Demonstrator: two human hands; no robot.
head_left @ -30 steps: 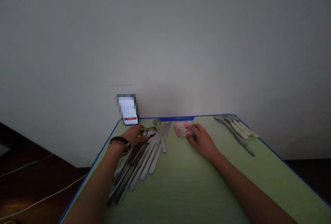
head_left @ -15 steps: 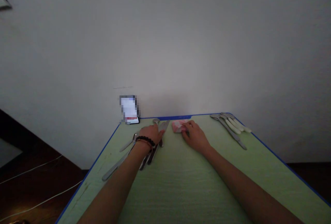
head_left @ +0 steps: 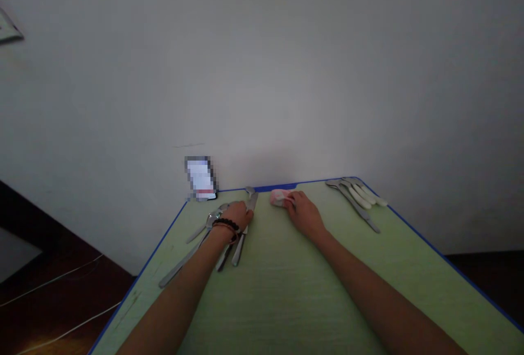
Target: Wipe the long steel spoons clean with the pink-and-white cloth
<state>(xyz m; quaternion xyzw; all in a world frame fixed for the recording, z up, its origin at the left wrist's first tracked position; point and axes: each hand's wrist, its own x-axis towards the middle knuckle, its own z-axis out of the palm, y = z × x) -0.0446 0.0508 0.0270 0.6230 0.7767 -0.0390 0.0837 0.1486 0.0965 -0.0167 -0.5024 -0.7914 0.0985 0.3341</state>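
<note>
My left hand (head_left: 237, 214), with a dark beaded bracelet at its wrist, is closed over a cluster of metal cutlery. Its thumb lies against a table knife (head_left: 252, 201), whose blade sticks out beyond the hand. A spoon (head_left: 250, 190) shows its bowl just past the fingers. Under and beside the wrist lie more pieces, among them a long metal handle (head_left: 176, 268) and a dark handle (head_left: 223, 259); the hand hides their other ends. My right hand (head_left: 305, 213) pinches the right end of a small folded pink and white cloth (head_left: 279, 197) on the table.
Several pieces of cutlery with white handles (head_left: 364, 197) lie at the back right, beside a metal piece (head_left: 360, 210). A phone (head_left: 201, 178) leans on the wall at the back left. The green table (head_left: 270, 300) has a blue edge and meets the wall.
My left hand has turned the knife more upright and to the left, bringing it nearer the spoon. The cloth looks more bunched in my right hand. The view has shifted slightly.
</note>
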